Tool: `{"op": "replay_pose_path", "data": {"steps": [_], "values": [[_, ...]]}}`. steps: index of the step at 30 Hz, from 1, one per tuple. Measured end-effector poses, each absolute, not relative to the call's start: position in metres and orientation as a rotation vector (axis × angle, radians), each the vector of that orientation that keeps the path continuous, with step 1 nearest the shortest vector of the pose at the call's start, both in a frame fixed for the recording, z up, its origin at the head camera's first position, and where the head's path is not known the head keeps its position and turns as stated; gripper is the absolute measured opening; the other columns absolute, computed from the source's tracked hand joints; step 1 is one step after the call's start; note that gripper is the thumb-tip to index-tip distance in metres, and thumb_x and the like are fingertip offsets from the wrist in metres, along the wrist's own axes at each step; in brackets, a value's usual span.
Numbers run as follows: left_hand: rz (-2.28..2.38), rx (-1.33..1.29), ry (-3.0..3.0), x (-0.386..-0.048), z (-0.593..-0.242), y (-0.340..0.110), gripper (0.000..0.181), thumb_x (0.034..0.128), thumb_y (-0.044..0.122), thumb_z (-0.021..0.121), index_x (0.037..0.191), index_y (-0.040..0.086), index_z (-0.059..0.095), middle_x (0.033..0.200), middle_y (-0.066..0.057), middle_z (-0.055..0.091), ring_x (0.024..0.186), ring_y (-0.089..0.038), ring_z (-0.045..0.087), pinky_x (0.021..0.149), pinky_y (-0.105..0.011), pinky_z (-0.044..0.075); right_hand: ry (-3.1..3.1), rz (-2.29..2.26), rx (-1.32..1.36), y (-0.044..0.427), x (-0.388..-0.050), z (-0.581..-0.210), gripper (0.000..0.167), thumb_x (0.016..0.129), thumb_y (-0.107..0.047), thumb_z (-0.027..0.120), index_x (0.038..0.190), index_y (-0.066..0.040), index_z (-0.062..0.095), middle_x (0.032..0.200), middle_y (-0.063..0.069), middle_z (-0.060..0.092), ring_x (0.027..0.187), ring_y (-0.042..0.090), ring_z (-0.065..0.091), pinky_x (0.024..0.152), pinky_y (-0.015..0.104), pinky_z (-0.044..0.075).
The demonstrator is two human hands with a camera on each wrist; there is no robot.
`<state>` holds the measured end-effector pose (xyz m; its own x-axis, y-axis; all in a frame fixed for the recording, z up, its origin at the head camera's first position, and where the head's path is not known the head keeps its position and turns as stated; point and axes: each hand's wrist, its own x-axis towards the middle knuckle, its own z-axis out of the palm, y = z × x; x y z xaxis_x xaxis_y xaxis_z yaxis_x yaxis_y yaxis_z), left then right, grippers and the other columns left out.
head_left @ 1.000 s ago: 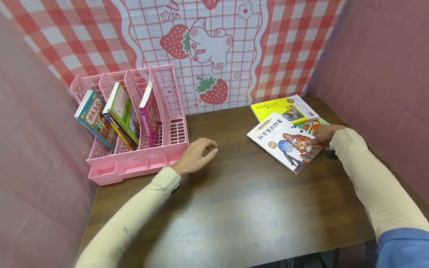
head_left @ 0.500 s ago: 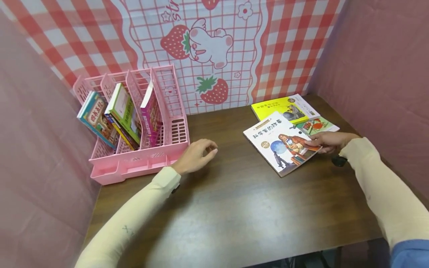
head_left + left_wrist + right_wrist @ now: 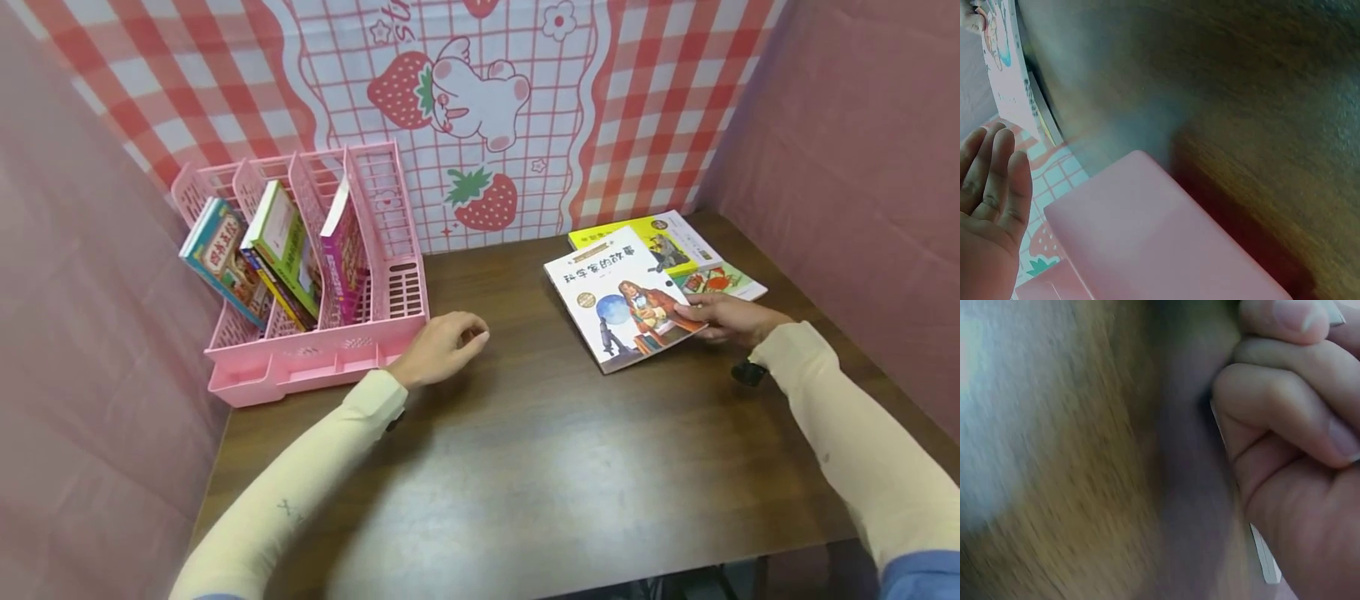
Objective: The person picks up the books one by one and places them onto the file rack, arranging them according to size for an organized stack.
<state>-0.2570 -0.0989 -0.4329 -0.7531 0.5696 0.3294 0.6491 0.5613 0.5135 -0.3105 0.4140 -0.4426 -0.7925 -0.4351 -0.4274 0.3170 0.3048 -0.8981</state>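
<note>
A white-covered book, with a long-haired figure in red and a blue globe on its cover, is tilted up off the table at the right. My right hand grips its lower right edge, thumb on the cover and the other fingers beneath. In the right wrist view those fingers are curled; the book is mostly out of that frame. Beside the front right corner of a pink book rack, my left hand hovers with loosely bent fingers and holds nothing. The left wrist view shows its fingers relaxed near the rack's pink wall.
A yellow book and a green-covered book lie overlapping at the table's back right. Several books stand leaning in the rack, including a blue one, a green one and a magenta one. A checked cloth hangs behind.
My right hand has taken hold of the white book's edge, raised it off the pile and drawn it slightly left, tilting the cover up. The left hand stays by the rack.
</note>
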Motion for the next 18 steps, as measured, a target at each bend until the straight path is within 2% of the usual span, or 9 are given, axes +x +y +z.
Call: {"op": "replay_pose_path", "data": {"steps": [4,8,14,18], "values": [[-0.934,-1.043,-2.659,-0.256,-0.433,-0.097,0.018,0.1014,0.023,0.064,0.107,0.008,0.072,0.094,-0.002,0.070,0.084,-0.018,0.065,0.077,-0.030,0.053,1.931,-1.629,-0.109,0.404,-0.309,-0.444,0.022,0.110,-0.024,0.050,0.108,-0.025,0.072,0.070,-0.004,0.065,0.048,0.002,0.044,0.045,0.017,0.034],[-0.917,-1.037,-2.678,-0.256,-0.432,-0.095,0.019,0.1018,0.024,0.063,0.107,0.008,0.072,0.092,0.000,0.070,0.082,-0.013,0.063,0.076,-0.028,0.053,1.902,-1.696,-0.153,0.395,-0.308,-0.444,0.021,0.110,-0.024,0.049,0.112,-0.022,0.070,0.068,-0.004,0.063,0.047,0.003,0.042,0.045,0.020,0.030],[-0.959,-0.995,-2.749,-0.255,-0.433,-0.094,0.022,0.1036,0.025,0.062,0.109,0.008,0.075,0.100,-0.003,0.075,0.087,-0.015,0.067,0.084,-0.033,0.055,1.898,-1.778,-0.174,0.375,-0.307,-0.445,0.020,0.110,-0.026,0.049,0.115,-0.020,0.068,0.063,-0.004,0.054,0.047,0.005,0.037,0.048,0.030,0.016],[-1.030,-0.982,-2.779,-0.255,-0.433,-0.093,0.024,0.1045,0.026,0.061,0.107,0.007,0.076,0.089,-0.005,0.076,0.081,-0.016,0.067,0.083,-0.036,0.054,1.901,-1.805,-0.204,0.361,-0.305,-0.443,0.022,0.110,-0.027,0.049,0.119,-0.022,0.068,0.065,-0.003,0.057,0.046,0.005,0.036,0.048,0.032,0.014]]}}
